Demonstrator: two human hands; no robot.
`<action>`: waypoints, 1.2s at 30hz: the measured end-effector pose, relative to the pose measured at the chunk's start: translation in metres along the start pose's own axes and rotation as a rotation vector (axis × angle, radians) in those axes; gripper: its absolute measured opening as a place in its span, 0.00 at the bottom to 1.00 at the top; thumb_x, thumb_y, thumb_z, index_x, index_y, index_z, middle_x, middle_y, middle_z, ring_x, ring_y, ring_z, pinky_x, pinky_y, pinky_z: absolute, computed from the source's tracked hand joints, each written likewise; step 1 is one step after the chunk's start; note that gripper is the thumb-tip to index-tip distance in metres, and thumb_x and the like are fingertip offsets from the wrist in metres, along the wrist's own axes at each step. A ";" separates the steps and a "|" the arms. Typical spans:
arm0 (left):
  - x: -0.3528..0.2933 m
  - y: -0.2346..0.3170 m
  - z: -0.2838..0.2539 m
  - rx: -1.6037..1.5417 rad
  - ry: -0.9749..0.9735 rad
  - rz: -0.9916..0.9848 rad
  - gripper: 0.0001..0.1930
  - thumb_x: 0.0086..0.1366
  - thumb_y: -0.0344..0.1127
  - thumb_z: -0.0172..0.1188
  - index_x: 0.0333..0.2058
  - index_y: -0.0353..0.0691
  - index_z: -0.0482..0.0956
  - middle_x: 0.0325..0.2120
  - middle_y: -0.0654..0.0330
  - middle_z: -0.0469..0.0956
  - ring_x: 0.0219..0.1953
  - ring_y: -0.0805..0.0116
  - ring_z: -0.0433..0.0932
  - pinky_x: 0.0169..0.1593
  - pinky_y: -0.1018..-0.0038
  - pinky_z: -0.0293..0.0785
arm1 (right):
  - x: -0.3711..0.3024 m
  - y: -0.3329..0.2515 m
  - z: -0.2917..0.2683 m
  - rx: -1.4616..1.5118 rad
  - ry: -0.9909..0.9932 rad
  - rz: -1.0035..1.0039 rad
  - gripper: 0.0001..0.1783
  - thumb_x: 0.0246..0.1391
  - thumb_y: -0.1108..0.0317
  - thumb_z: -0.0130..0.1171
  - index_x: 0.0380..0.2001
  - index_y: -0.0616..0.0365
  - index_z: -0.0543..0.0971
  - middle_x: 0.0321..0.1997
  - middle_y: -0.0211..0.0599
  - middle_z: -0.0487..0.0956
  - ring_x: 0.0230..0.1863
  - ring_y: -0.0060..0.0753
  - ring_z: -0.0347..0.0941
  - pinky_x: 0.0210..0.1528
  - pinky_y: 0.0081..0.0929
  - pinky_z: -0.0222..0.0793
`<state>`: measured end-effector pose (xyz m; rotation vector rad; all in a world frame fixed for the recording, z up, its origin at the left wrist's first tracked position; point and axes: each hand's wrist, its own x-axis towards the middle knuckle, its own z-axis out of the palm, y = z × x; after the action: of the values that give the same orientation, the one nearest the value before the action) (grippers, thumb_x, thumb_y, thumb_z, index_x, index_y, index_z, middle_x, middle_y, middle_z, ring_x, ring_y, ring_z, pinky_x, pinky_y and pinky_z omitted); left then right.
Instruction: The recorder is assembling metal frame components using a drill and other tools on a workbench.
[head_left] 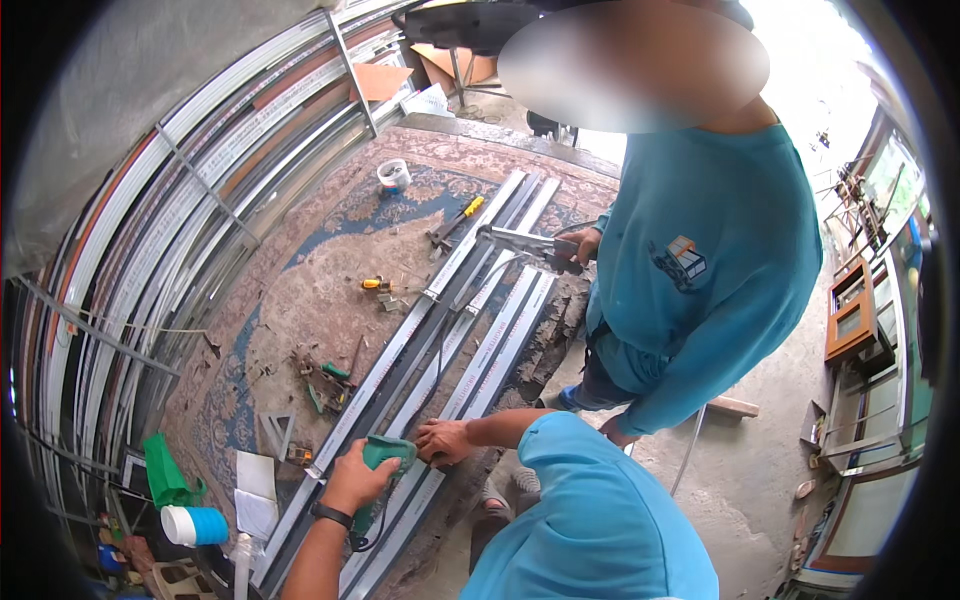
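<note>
On the near part of the carpeted worktop point(325, 290), the left hand point(358, 480) is wrapped around a green power tool point(390, 454) over pale profiles point(505, 338); the right hand point(443, 440) rests just right, its grip unclear. A slipping tool could catch those fingers; its slack cord point(362, 546) could snag on profile ends.
</note>
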<state>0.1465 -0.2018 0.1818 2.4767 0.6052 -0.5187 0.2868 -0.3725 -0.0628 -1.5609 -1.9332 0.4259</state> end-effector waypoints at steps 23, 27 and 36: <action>0.004 -0.014 -0.004 -0.024 -0.024 0.062 0.44 0.57 0.59 0.70 0.62 0.30 0.70 0.47 0.33 0.82 0.52 0.38 0.82 0.55 0.56 0.78 | -0.001 0.007 0.013 -0.008 0.045 -0.033 0.09 0.56 0.57 0.66 0.34 0.48 0.81 0.52 0.27 0.79 0.57 0.46 0.66 0.55 0.56 0.64; 0.000 -0.003 -0.007 0.024 -0.029 0.086 0.43 0.58 0.58 0.70 0.61 0.30 0.71 0.46 0.31 0.81 0.52 0.38 0.82 0.55 0.56 0.78 | -0.002 0.006 0.008 -0.005 0.007 -0.039 0.09 0.56 0.57 0.66 0.35 0.48 0.82 0.55 0.32 0.79 0.55 0.48 0.67 0.56 0.53 0.64; 0.002 0.001 -0.002 0.099 -0.001 0.110 0.42 0.58 0.57 0.70 0.61 0.31 0.71 0.45 0.33 0.82 0.50 0.39 0.83 0.54 0.57 0.79 | -0.001 0.008 0.004 -0.025 0.038 -0.065 0.10 0.57 0.56 0.66 0.35 0.48 0.81 0.54 0.32 0.78 0.56 0.47 0.67 0.56 0.53 0.64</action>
<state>0.1488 -0.2009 0.1827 2.5854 0.4501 -0.5185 0.2906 -0.3709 -0.0712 -1.5064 -1.9611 0.3438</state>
